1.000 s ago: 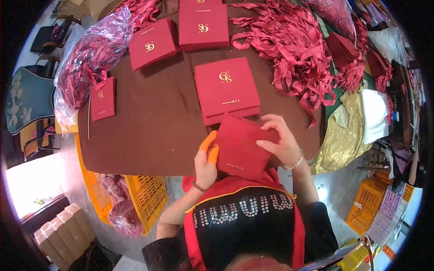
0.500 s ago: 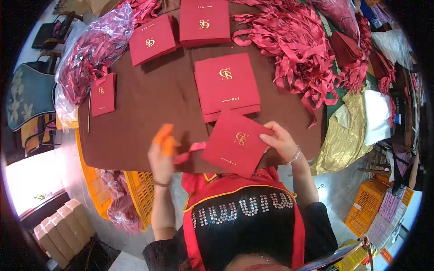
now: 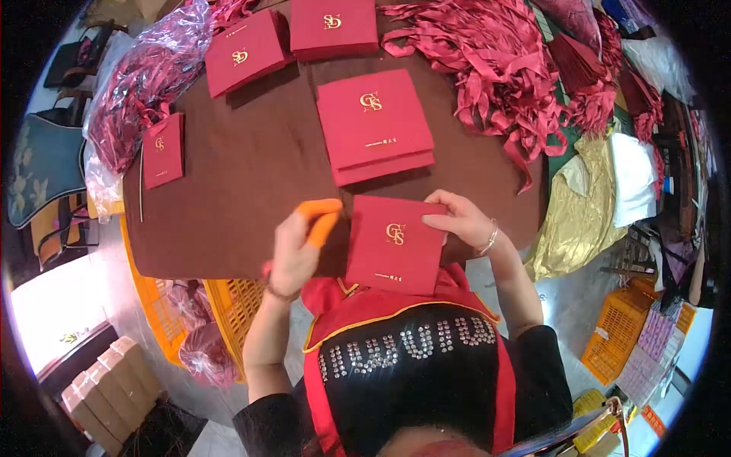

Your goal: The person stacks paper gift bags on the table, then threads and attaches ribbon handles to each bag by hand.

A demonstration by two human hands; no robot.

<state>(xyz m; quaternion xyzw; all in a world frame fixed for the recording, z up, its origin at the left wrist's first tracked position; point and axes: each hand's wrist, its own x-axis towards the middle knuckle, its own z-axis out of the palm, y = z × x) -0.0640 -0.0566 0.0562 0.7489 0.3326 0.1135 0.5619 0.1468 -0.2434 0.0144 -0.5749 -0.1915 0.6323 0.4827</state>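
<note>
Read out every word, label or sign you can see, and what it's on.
"GTS" or "CTS", interlaced gold monogram: red packet in right hand, other red packets, small red packet.
Small gold lines on packets: too small.
Studded letters on black shirt: unclear.
Orange label, lower right: unreadable.

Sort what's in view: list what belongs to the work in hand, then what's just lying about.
Likely in the job:
- red packet, held by the right hand
- left hand, beside it
- pile of red packets on the table
- heap of red ribbons

Likely just lying about:
- floral chair
- crumpled gold sheet
- cardboard boxes
</note>
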